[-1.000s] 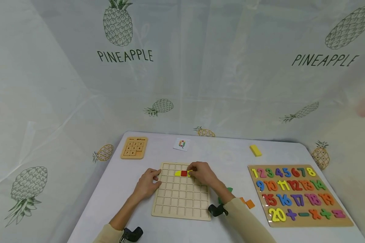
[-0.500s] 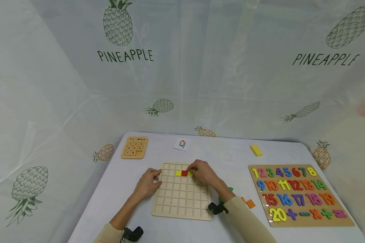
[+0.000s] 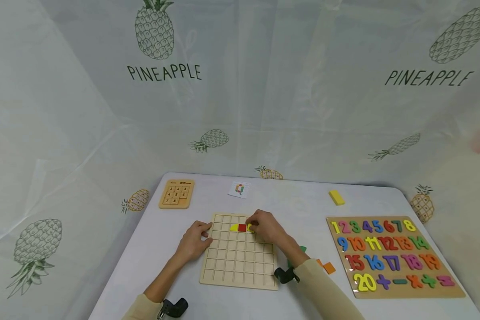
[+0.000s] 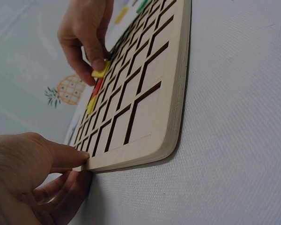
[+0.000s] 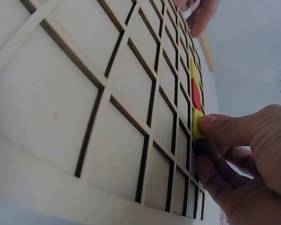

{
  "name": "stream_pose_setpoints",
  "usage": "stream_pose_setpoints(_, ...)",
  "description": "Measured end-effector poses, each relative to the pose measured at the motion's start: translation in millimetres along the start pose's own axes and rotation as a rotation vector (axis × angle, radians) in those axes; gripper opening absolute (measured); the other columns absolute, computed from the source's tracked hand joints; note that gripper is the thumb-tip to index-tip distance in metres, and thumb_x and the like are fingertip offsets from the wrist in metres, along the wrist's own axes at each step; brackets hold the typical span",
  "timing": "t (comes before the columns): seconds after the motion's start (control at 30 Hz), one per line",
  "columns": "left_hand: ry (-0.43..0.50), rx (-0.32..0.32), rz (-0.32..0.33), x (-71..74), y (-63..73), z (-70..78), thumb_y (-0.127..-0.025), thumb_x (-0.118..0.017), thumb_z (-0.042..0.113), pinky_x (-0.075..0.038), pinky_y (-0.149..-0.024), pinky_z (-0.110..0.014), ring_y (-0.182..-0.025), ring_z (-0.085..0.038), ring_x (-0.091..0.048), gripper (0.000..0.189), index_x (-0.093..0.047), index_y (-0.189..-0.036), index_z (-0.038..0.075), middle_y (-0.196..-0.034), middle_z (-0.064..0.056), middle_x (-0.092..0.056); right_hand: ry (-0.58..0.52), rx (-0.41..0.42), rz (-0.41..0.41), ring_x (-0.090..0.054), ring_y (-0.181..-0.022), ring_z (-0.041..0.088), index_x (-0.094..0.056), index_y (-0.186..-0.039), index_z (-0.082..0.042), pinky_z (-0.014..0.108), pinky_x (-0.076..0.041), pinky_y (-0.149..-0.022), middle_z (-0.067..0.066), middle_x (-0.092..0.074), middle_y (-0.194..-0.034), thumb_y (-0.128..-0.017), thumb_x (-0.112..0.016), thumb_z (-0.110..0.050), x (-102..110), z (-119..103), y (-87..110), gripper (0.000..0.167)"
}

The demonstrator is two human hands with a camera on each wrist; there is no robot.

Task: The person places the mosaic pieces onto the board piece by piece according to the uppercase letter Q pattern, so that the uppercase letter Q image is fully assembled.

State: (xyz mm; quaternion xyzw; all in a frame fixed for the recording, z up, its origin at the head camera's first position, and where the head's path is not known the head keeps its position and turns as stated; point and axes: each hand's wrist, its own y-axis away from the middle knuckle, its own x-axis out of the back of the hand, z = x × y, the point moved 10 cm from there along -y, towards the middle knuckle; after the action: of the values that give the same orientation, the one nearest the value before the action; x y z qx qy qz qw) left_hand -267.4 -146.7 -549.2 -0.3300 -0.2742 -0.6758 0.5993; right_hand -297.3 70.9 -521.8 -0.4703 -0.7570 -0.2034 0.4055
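Note:
A wooden grid board [image 3: 240, 266] lies on the white table. My left hand [image 3: 192, 241] holds its left edge, the thumb [image 4: 70, 157] on the rim and the other fingers against the side and below. Near the board's far side, my right hand [image 3: 267, 226] pinches a yellow tile [image 5: 196, 126] between thumb and fingers, at a cell right of a red tile [image 3: 242, 228]. In the left wrist view that yellow tile [image 4: 101, 70] looks tilted. Left of the red tile, another yellow tile [image 3: 234, 228] sits in its cell.
Behind the board lies a patterned card [image 3: 239, 190], with a wooden number puzzle [image 3: 176, 194] to its left. A yellow block [image 3: 336, 198] lies at back right. Orange tiles [image 3: 329, 268] and green pieces [image 3: 302, 249] are by the right forearm, beside a colourful number board [image 3: 400, 292].
The yellow tile under my right fingers has shifted and tilted slightly. The left hand and the board stay in place.

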Motion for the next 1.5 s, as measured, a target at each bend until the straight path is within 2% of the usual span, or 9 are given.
stream_pose_setpoints(0.17, -0.003, -0.003, -0.005, -0.9, -0.3, -0.5, -0.084, -0.079, 0.012, -0.042, -0.068, -0.029, -0.085, -0.010, -0.054, 0.055, -0.063, -0.136, 0.004, -0.112, -0.004, -0.060, 0.007, 0.008, -0.005, -0.063, -0.089, 0.017, -0.077, -0.110, -0.006, 0.033, -0.052, -0.077, 0.005, -0.067, -0.102, -0.093, -0.068, -0.003, -3, -3, -0.2, 0.020)
stream_pose_setpoints(0.33, -0.001, -0.003, -0.011, -2.7, -0.1, -2.2, -0.084, -0.079, 0.012, -0.042, -0.067, -0.029, -0.084, -0.011, -0.054, 0.054, -0.063, -0.136, 0.004, -0.111, -0.005, -0.060, 0.040, 0.003, 0.006, -0.063, -0.088, 0.015, -0.077, -0.111, -0.008, 0.032, -0.053, -0.077, 0.003, -0.068, -0.099, -0.092, -0.070, -0.005, -6, -2, 0.6, 0.020)
stream_pose_setpoints(0.57, 0.003, -0.020, 0.001, -1.3, 0.4, -3.0, -0.083, -0.079, 0.013, -0.042, -0.067, -0.028, -0.084, -0.010, -0.055, 0.055, -0.064, -0.135, 0.004, -0.111, -0.004, -0.060, 0.075, 0.009, 0.025, -0.063, -0.086, 0.017, -0.075, -0.114, -0.007, 0.031, -0.053, -0.073, 0.004, -0.067, -0.102, -0.093, -0.070, -0.006, -8, -5, 6.1, 0.022)
stream_pose_setpoints(0.77, 0.007, -0.036, 0.011, -0.3, 0.4, -3.2, -0.083, -0.079, 0.013, -0.042, -0.067, -0.028, -0.084, -0.010, -0.055, 0.054, -0.064, -0.134, 0.003, -0.111, -0.005, -0.060, 0.021, -0.067, 0.058, -0.061, -0.087, 0.014, -0.074, -0.115, -0.010, 0.032, -0.052, -0.074, 0.002, -0.064, -0.107, -0.094, -0.070, -0.010, 7, 6, 17.9, 0.022)
stream_pose_setpoints(0.93, 0.018, -0.020, 0.002, 0.1, 0.8, -3.5, -0.083, -0.079, 0.013, -0.043, -0.069, -0.029, -0.086, -0.010, -0.056, 0.054, -0.063, -0.135, 0.003, -0.113, -0.006, -0.061, -0.012, -0.178, 0.074, -0.056, -0.084, 0.009, -0.076, -0.113, -0.015, 0.028, -0.049, -0.070, -0.008, -0.064, -0.098, -0.093, -0.072, -0.014, 38, 31, 44.3, 0.020)
stream_pose_setpoints(1.13, 0.017, -0.018, 0.004, 0.6, 0.8, -2.6, -0.083, -0.078, 0.012, -0.043, -0.070, -0.029, -0.087, -0.010, -0.057, 0.055, -0.063, -0.135, 0.002, -0.114, -0.006, -0.061, -0.029, -0.275, 0.028, -0.055, -0.084, 0.013, -0.074, -0.115, -0.014, 0.025, -0.049, -0.068, -0.007, -0.064, -0.096, -0.093, -0.071, -0.014, 67, 65, 92.2, 0.022)
stream_pose_setpoints(1.33, 0.009, -0.022, 0.005, 2.0, 0.6, -0.1, -0.083, -0.079, 0.011, -0.044, -0.069, -0.028, -0.087, -0.011, -0.057, 0.055, -0.062, -0.135, 0.001, -0.114, -0.007, -0.060, 0.010, -0.397, -0.003, -0.054, -0.083, 0.012, -0.074, -0.116, -0.018, 0.023, -0.049, -0.068, -0.006, -0.064, -0.097, -0.090, -0.076, -0.019, 69, 94, 129.7, 0.026)
stream_pose_setpoints(1.5, 0.010, -0.022, 0.002, 1.5, 0.2, 0.5, -0.084, -0.079, 0.011, -0.044, -0.070, -0.029, -0.087, -0.010, -0.057, 0.055, -0.063, -0.135, 0.002, -0.115, -0.006, -0.060, 0.039, -0.410, -0.011, -0.052, -0.083, 0.012, -0.074, -0.117, -0.018, 0.023, -0.047, -0.067, -0.007, -0.062, -0.098, -0.087, -0.079, -0.026, 60, 98, 137.9, 0.031)
